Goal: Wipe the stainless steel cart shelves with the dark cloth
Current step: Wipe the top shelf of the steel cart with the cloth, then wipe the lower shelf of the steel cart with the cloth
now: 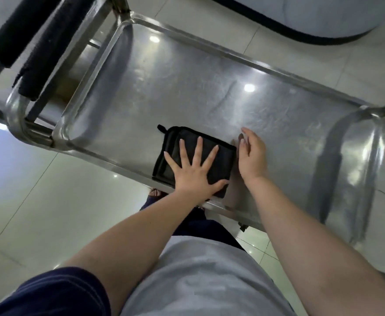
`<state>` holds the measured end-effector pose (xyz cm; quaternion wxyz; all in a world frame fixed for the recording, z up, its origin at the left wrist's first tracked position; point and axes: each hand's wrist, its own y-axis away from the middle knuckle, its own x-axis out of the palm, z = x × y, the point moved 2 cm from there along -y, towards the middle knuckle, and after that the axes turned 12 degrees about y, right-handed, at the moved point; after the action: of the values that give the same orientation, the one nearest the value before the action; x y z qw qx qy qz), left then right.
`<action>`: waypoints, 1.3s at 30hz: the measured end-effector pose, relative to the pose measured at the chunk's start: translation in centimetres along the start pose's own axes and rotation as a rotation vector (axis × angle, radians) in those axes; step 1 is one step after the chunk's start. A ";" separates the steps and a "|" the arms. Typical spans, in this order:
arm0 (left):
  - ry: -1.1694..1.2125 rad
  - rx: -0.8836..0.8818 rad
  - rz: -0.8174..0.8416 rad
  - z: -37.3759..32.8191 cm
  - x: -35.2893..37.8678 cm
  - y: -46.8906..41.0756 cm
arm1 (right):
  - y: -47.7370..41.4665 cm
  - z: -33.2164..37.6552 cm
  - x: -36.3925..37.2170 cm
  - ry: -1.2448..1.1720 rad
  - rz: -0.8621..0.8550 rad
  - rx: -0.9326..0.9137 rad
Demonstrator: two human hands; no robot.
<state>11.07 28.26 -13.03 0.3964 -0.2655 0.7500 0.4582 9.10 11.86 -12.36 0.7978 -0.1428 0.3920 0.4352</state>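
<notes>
While one folded dark cloth (222,164) lies on the steel cart shelf (187,87), the left hand (193,172) presses flat on it, fingers spread, and the right hand (252,156), fingers relaxed, hangs just beside it.

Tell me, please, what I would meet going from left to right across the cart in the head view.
Black padded handles → dark cloth, pressed flat by the left hand → right hand → shelf's curved end rim.

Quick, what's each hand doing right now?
Left hand: open, fingers spread flat, pressing the dark cloth onto the top shelf.
Right hand: open, beside the cloth, holding nothing.
</notes>
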 end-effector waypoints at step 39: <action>0.076 0.957 -0.606 4.4 -16.1 8.4 | 14.2 11.3 -9.3 0.436 -0.238 -0.350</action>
<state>14.98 36.43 3.28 0.5592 -0.2761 0.7779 -0.0768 0.38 21.12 3.55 0.7034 -0.4130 0.4539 0.3587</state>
